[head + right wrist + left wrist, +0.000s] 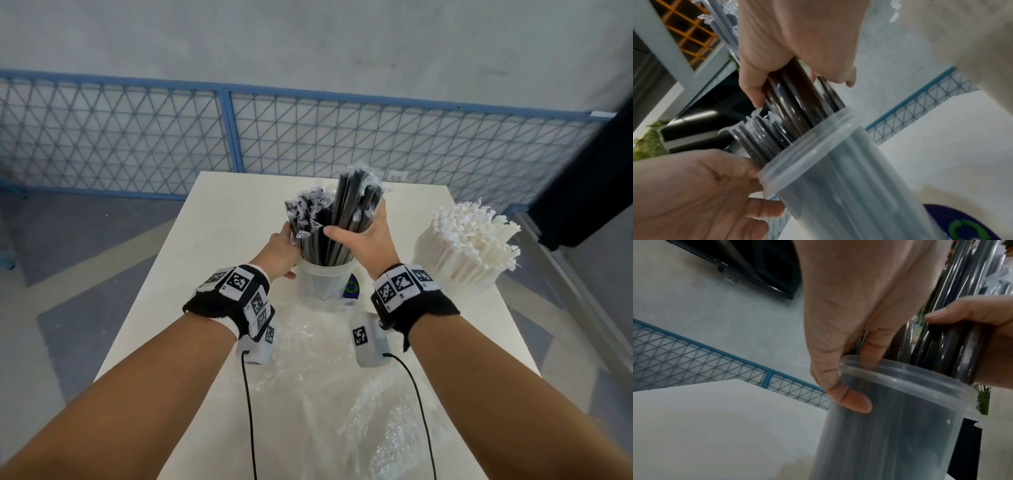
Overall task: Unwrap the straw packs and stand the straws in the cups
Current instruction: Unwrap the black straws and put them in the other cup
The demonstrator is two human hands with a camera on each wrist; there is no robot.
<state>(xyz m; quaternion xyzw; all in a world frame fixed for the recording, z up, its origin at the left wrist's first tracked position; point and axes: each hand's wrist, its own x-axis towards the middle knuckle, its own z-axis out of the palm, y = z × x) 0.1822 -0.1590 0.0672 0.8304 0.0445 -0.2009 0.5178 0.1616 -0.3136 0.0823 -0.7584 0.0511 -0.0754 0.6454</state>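
A translucent plastic cup stands mid-table with black straws upright in it, their ends still in clear film. My left hand holds the cup at its rim; in the left wrist view the thumb presses on the cup wall. My right hand grips a bundle of black straws whose lower ends are inside the cup. In the right wrist view my right hand wraps that bundle just above the cup rim. A second cup packed with white straws stands to the right.
Crumpled clear wrapping covers the near part of the white table. A dark blue disc with a green mark lies beside the cup. A blue wire fence runs behind the table, and a black screen is at the right.
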